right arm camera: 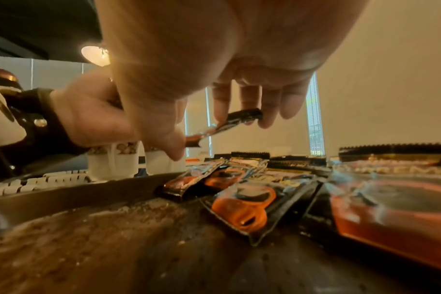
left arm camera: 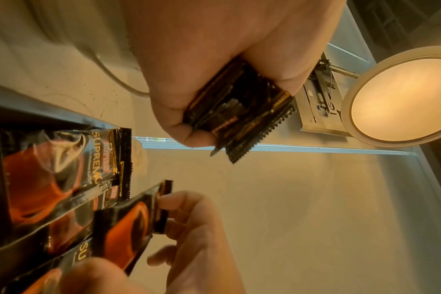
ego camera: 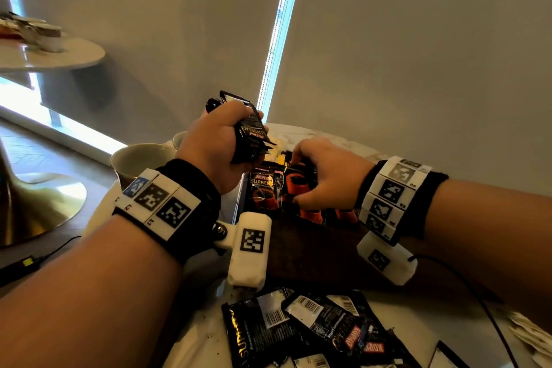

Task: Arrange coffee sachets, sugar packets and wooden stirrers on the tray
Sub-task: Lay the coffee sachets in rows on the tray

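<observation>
Both hands busy with coffee sachets over the tray

Nearest, loose sachets [ego camera: 310,329] lie scattered on the pale table [ego camera: 203,334]. Beyond them the dark tray [ego camera: 310,251] carries a row of sachets [ego camera: 265,191] face up. Above that row the right hand [ego camera: 325,176] pinches 1 sachet [right arm camera: 239,119] between thumb and fingertips, while the left hand [ego camera: 215,143] grips a bundle of sachets [ego camera: 251,131], raised. A cup [ego camera: 140,158] stands left of the tray.

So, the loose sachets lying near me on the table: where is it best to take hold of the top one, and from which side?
Pinch the top sachet by its right short end, coming from above on the right. It lies flat and overlaps the others in the pile, so that raised end likely gives fingers room without disturbing the rest. The right hand is the freer one; the left hand grips a bundle.
</observation>
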`<action>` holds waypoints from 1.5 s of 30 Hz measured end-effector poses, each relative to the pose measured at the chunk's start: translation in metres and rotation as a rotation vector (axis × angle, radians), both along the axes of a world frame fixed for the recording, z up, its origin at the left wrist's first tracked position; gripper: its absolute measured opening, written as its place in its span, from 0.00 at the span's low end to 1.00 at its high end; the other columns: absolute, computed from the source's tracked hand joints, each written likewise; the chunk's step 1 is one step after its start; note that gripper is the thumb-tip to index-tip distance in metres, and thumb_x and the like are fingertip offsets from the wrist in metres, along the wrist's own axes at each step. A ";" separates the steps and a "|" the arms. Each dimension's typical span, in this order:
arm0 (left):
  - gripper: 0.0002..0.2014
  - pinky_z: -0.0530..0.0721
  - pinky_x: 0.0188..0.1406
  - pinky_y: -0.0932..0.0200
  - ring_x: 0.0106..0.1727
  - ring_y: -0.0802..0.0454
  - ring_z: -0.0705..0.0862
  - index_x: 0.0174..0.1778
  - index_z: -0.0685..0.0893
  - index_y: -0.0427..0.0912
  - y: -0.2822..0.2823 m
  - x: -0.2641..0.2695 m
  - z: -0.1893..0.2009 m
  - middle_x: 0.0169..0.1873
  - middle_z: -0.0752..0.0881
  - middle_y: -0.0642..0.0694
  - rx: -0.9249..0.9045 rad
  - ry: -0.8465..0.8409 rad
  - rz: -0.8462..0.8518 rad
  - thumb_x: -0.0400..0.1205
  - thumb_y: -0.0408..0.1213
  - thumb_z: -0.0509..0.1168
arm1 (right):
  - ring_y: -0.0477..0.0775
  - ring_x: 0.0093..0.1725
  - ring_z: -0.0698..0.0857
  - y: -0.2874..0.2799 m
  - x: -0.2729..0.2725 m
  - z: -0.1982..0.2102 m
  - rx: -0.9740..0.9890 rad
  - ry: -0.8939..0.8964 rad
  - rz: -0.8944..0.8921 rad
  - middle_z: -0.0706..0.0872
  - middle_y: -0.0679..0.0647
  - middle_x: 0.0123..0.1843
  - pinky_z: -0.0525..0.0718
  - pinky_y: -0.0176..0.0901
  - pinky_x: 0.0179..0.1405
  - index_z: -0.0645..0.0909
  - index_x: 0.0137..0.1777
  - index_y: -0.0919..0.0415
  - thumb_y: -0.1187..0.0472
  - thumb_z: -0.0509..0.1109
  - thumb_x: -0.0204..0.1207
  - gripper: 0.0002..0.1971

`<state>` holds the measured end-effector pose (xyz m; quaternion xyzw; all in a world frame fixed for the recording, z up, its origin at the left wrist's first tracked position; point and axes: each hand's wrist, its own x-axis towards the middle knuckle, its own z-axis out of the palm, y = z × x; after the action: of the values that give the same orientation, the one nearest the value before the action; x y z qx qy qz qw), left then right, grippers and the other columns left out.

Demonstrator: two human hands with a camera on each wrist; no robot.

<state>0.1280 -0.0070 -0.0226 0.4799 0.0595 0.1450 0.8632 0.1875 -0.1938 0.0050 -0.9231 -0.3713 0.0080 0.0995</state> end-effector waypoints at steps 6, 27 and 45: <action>0.15 0.86 0.35 0.55 0.43 0.47 0.87 0.63 0.85 0.36 -0.001 0.001 -0.003 0.46 0.87 0.39 -0.010 -0.021 -0.020 0.85 0.40 0.63 | 0.46 0.55 0.74 0.018 0.007 -0.012 -0.189 -0.012 -0.001 0.72 0.43 0.57 0.82 0.43 0.56 0.72 0.58 0.45 0.49 0.84 0.63 0.28; 0.10 0.85 0.33 0.56 0.38 0.47 0.86 0.54 0.82 0.36 -0.003 0.002 -0.001 0.41 0.86 0.38 -0.054 -0.036 -0.083 0.85 0.38 0.61 | 0.49 0.58 0.75 0.023 0.005 -0.011 -0.213 0.013 -0.054 0.72 0.46 0.65 0.84 0.46 0.57 0.75 0.66 0.46 0.43 0.84 0.62 0.34; 0.27 0.87 0.50 0.45 0.57 0.38 0.86 0.77 0.77 0.34 -0.010 -0.003 -0.006 0.67 0.84 0.28 0.040 0.038 -0.229 0.84 0.44 0.64 | 0.39 0.62 0.75 -0.001 -0.003 0.005 0.294 -0.172 0.174 0.76 0.39 0.66 0.76 0.36 0.60 0.77 0.75 0.40 0.57 0.71 0.80 0.24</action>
<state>0.1245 -0.0166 -0.0282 0.5034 0.0175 0.0376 0.8631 0.1841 -0.1949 0.0103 -0.8604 -0.4540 -0.1165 0.2003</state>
